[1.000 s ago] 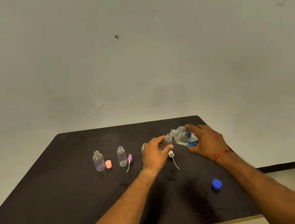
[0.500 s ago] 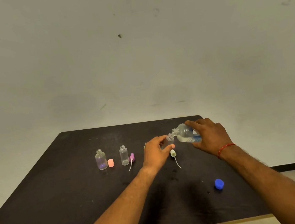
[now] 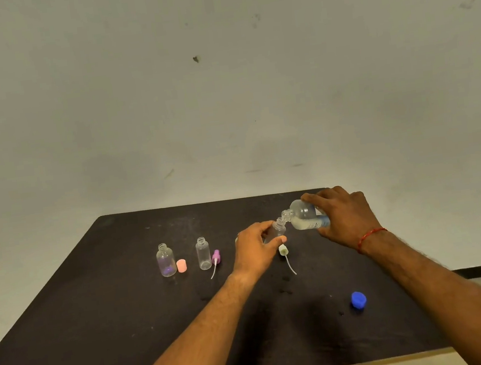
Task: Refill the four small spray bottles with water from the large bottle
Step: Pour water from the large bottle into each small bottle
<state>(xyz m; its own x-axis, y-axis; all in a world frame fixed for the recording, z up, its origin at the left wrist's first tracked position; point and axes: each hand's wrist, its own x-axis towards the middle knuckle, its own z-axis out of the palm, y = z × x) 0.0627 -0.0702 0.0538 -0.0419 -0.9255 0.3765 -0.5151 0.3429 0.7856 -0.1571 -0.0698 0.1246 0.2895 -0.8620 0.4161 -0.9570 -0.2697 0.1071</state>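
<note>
View: head camera, the only one.
Left hand: the left hand (image 3: 253, 250) has thumb and fingers curled round a small spray bottle (image 3: 278, 229). It holds the bottle slightly tilted, right of the middle of the tabletop (image 3: 100, 336) and toward its far edge.
Right hand: the right hand (image 3: 346, 217) wraps its fingers over the body of the large bottle (image 3: 304, 218). The bottle is tipped almost onto its side, nearer the far right corner.
Mouths: the large bottle's mouth is at the small one's mouth; I cannot tell whether they touch or are just apart. No stream can be made out.
Water: some lies along the lower side of the large bottle.
Others: the leftmost bottle (image 3: 166, 259) and the second bottle (image 3: 203, 253) stand upright and uncapped, left of middle. A fourth, if there, is hidden behind the left hand.
Loose parts: a pink cap (image 3: 181, 265) is just beside the leftmost bottle and a purple spray head (image 3: 215, 257) is beside the second. A pale spray head (image 3: 283, 250) lies by the left thumb, and a blue cap (image 3: 358, 300) lies toward the near right corner.
Handling: the small bottle is probably light, thin plastic that tips easily, with a narrow neck. It is best held low round the body, leaving the mouth free. The large bottle likely has soft walls, so a squeeze could make it gush; it is best gripped mid-body. Either would be slippery when wet.
</note>
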